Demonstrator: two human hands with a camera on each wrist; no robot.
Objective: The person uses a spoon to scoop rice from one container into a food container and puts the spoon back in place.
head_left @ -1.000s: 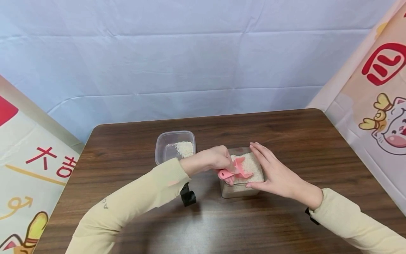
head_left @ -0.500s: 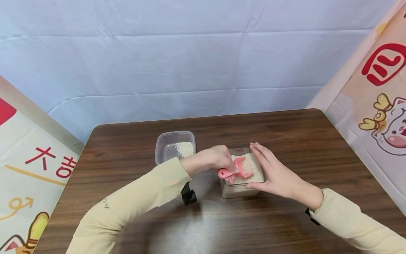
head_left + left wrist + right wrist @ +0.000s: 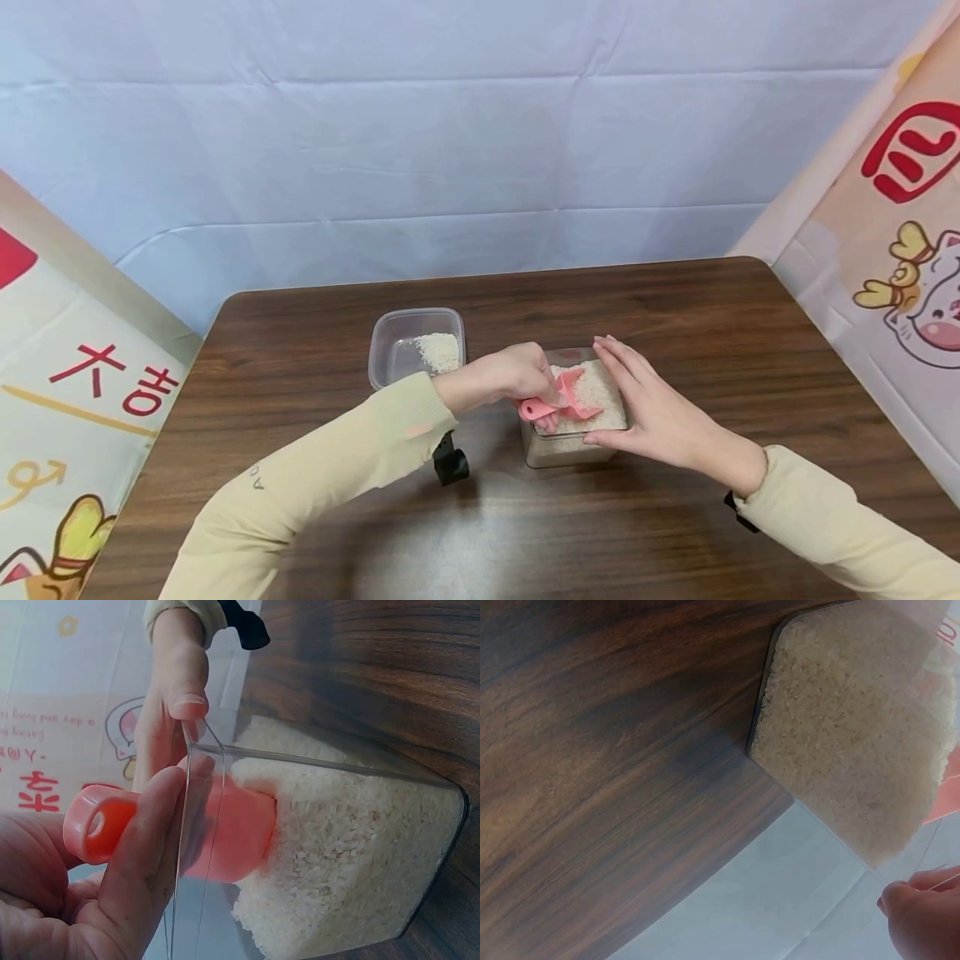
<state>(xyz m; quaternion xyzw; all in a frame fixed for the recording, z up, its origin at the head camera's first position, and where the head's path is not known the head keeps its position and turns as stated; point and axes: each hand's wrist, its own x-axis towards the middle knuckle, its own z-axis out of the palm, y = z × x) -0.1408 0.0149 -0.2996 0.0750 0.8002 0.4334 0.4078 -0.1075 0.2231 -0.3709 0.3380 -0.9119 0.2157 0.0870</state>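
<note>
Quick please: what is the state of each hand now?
Left hand: grips the pink plastic scoop, which is dug into the rice.
Right hand: open, straight fingers against the clear rectangular rice container.

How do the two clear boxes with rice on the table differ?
The box by the hands is nearly full of rice; the far box holds only a small heap. A pink scoop digs into the full one; nothing touches the other. Both are clear plastic.

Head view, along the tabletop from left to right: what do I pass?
Small clear tub holding a little rice → left hand gripping the pink scoop → clear container full of rice → right hand steadying its side.
</note>
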